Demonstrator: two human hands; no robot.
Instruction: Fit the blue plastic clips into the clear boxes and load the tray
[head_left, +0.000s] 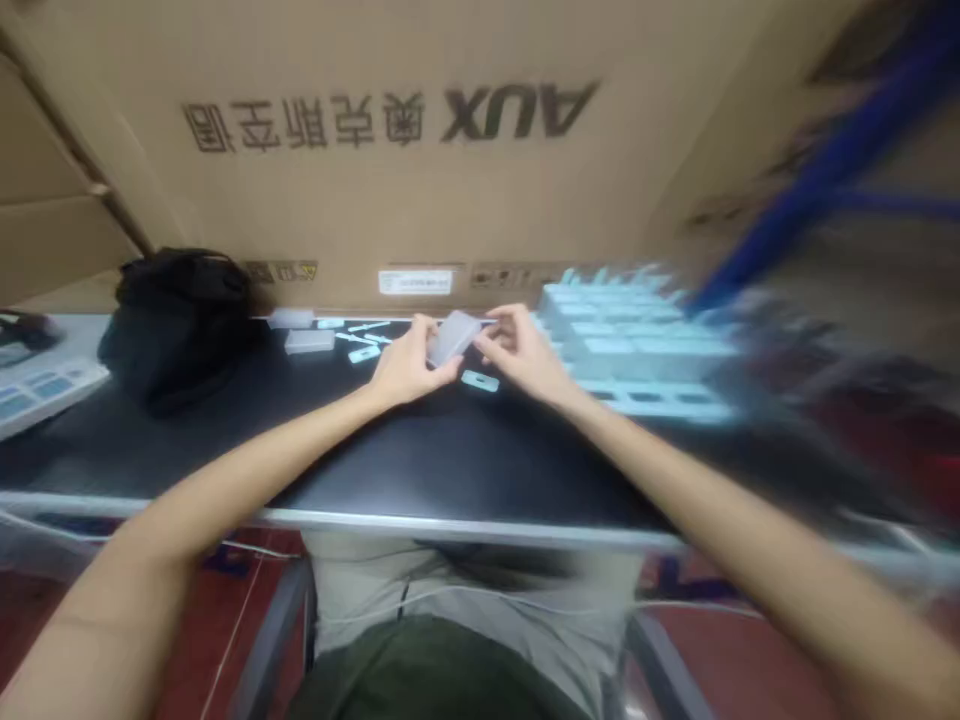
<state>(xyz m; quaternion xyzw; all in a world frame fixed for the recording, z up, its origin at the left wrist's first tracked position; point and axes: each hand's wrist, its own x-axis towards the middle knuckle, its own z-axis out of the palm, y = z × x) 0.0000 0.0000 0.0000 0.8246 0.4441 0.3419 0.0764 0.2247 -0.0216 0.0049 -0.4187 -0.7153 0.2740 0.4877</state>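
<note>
A small translucent plastic box (453, 338) is held up over the black tabletop, tilted. My left hand (411, 362) grips it from the left, with the thumb along its lower edge. At its right edge the thumb and fingers of my right hand (520, 352) are closed on the box; blur hides the exact contact. Just below the hands lies a flat pale-blue piece with a slot (480, 381). Left of my left hand lie another translucent box (310, 342), a similar slotted piece (364, 354) and several thin pale sticks (369, 326).
A stack of pale-blue plastic trays (637, 345) stands to the right, near a blue metal post (817, 180). A black bag (176, 325) and a white tray (52, 385) sit at left. A large cardboard carton (420, 200) walls off the back of the table (450, 470).
</note>
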